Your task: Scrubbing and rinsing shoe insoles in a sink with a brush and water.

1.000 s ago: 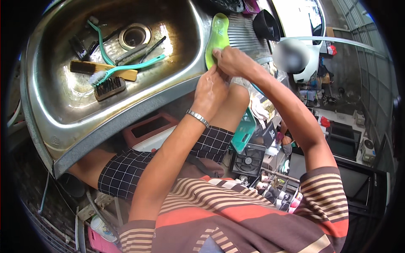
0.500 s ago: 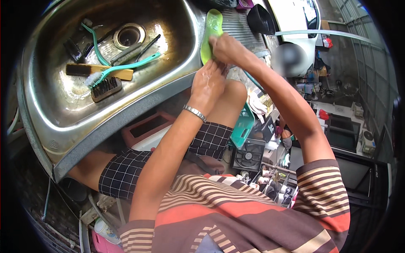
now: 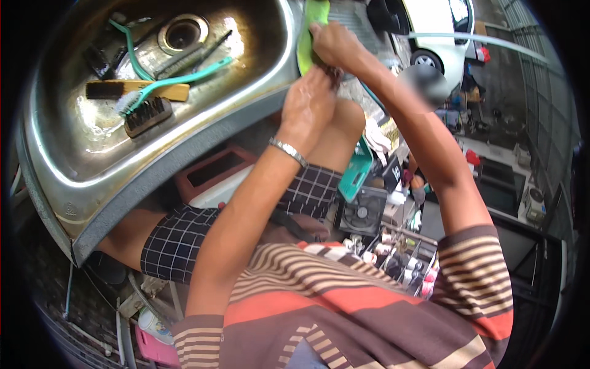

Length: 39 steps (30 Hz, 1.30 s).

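Observation:
A bright green shoe insole stands beside the sink's right rim, its top end cut off by the picture's upper edge. My right hand is closed on its right side, thumb against the green surface. Just below, my left hand, wet with some suds and with a metal band at the wrist, grips the insole's lower end. Its fingertips are partly hidden, and a small dark brown patch between the hands cannot be made out.
Left of my hands is a steel sink holding a wooden brush, a dark-bristled brush and a turquoise-handled brush. A black container stands at upper right. Near my knee is a green basket; shoes fill a rack.
The insole and both hands sit slightly higher in the picture, as the whole view has shifted. My left fingers have curled in more, and both hands remain at the insole.

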### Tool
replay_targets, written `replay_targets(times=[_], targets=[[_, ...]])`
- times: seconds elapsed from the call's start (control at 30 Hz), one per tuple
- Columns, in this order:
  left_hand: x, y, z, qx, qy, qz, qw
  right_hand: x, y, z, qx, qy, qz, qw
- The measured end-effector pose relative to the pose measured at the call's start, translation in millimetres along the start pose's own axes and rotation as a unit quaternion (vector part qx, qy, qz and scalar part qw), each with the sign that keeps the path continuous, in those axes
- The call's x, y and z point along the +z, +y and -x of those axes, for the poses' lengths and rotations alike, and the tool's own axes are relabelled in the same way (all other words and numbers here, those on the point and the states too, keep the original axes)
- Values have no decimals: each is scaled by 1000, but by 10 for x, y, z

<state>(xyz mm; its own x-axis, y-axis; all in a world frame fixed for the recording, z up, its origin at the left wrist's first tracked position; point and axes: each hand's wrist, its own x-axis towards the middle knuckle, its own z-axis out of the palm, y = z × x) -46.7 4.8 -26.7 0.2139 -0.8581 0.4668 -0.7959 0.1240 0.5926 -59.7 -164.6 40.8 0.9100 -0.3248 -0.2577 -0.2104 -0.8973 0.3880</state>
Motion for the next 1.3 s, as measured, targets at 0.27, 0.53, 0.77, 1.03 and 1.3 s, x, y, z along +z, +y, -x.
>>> replay_targets(times=[0.27, 0.53, 0.77, 1.03, 1.3], targets=[[-85, 43, -3, 26, 15, 6, 1000, 65, 74, 129, -12, -5, 0, 1000], [-68, -95, 186, 39, 44, -17, 998, -607, 567, -363, 239, -124, -285, 920], [-240, 9, 209, 60, 31, -60, 996, -496, 1419, -1113, 284, -43, -239, 928], [-284, 44, 447, 29, 66, -138, 988, -133, 1385, -1251, 264, -37, -137, 954], [-325, -30, 407, -7, 82, -103, 991, -398, -107, 374, -18, -23, -263, 964]])
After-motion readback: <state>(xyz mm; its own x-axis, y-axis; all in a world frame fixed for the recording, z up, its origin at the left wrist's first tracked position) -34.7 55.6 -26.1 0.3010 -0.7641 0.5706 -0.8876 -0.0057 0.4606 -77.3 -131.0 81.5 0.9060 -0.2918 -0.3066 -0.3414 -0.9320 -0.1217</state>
